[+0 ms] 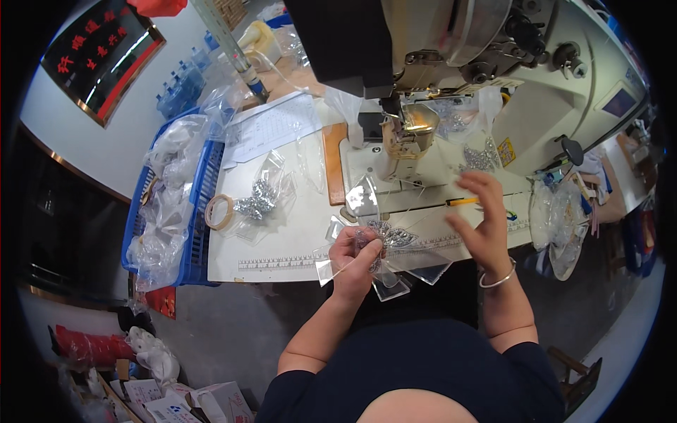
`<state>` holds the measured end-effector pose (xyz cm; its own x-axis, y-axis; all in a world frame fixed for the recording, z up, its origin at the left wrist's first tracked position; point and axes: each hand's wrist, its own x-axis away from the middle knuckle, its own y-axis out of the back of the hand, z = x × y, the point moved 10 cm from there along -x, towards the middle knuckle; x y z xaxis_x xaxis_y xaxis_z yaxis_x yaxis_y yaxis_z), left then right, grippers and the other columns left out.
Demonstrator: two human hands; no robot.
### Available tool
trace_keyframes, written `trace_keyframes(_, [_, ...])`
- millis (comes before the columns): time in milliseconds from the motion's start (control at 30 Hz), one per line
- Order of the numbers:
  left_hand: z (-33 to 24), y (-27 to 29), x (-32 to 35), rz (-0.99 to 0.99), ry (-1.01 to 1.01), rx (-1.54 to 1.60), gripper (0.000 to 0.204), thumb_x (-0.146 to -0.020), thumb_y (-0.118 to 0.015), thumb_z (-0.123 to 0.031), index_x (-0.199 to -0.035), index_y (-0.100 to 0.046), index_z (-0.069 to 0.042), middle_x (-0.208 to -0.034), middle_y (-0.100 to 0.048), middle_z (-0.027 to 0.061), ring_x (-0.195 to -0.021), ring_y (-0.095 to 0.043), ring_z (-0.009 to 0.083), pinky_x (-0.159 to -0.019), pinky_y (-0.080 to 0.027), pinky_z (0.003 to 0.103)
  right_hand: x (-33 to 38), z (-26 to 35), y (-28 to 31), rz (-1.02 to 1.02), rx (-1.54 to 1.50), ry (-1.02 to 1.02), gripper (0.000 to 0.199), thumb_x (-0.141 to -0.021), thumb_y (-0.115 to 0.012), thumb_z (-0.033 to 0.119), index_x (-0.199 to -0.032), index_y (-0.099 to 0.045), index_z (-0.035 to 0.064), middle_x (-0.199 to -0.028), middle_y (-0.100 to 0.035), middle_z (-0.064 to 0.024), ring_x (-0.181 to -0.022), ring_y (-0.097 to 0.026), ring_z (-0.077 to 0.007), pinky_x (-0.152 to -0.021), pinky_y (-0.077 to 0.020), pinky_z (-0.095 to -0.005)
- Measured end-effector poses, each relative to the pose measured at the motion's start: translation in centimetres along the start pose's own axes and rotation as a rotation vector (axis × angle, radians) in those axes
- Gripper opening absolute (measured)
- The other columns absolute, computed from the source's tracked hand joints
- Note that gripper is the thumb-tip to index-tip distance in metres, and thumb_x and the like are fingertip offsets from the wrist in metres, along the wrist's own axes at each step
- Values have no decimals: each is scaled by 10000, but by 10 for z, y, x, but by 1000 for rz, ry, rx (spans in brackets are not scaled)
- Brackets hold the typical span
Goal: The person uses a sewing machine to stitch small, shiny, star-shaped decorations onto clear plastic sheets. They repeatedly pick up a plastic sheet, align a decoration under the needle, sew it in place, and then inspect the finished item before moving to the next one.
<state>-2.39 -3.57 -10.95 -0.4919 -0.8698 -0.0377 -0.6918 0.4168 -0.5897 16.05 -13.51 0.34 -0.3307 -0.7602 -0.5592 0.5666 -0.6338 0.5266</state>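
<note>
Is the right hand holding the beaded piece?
No. The right hand is raised open with nothing in it, while the left hand grips the beaded piece and clear plastic sleeve.

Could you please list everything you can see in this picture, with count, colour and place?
Sewing machine: one, cream-white, at the back of the table.
Table: one, white, with a ruler strip along its front edge.
Tape roll: one, tan, at the table's left edge.
Bags of silver trims: a few, clear, right of the tape roll.
Crate: one, blue, left of the table, full of clear bags.
Paper sheet: one, white, back left of the table.
Yellow pen: one, by the right hand.
Cartons: several, white, on the floor at lower left.
Silver trim in clear sleeves: one bundle, in the left hand.
Bracelet: one, silver, on the right wrist.
Left hand: gripping the trim.
Right hand: open, raised above the table.
</note>
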Motion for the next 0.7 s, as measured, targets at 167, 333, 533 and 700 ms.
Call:
trace_keyframes(167, [1,-6,-1,63,42,-147,149,-770,-578,35,-875,-499,-33,-789,-550,56,-636,-553,135,-596,-486,280,8,26,-31,411,257,143,429,-684,-745,286,-1037,-615,78,-1078,-584,-79,-1138,-458,-282,-976,-308,-416])
trace_keyframes(333, [4,-8,-2,51,124,-210,142,-772,-590,24,-869,-503,-33,-787,-557,58,-622,-558,129,-580,-486,256,6,10,-57,338,-349,-74,268,-738,-708,138,-973,-623,43,-869,-628,-86,-806,-606,-213,-741,-464,-306])
trace_keyframes(533, [8,-9,-2,27,196,-251,129,-779,-581,22,-867,-504,-34,-785,-559,62,-617,-560,128,-577,-497,255,9,30,-48,96,-345,65,82,-760,-653,8,-835,-621,4,-746,-619,-79,-674,-599,-158,-614,-464,-254])
trace_keyframes(700, [4,-14,0,117,138,-140,135,-773,-576,16,-877,-503,-30,-780,-558,70,-607,-559,134,-583,-499,258,17,-7,-66,155,-520,-333,94,-808,-641,72,-831,-606,-13,-748,-634,-58,-625,-562,-78,-587,-463,-226])
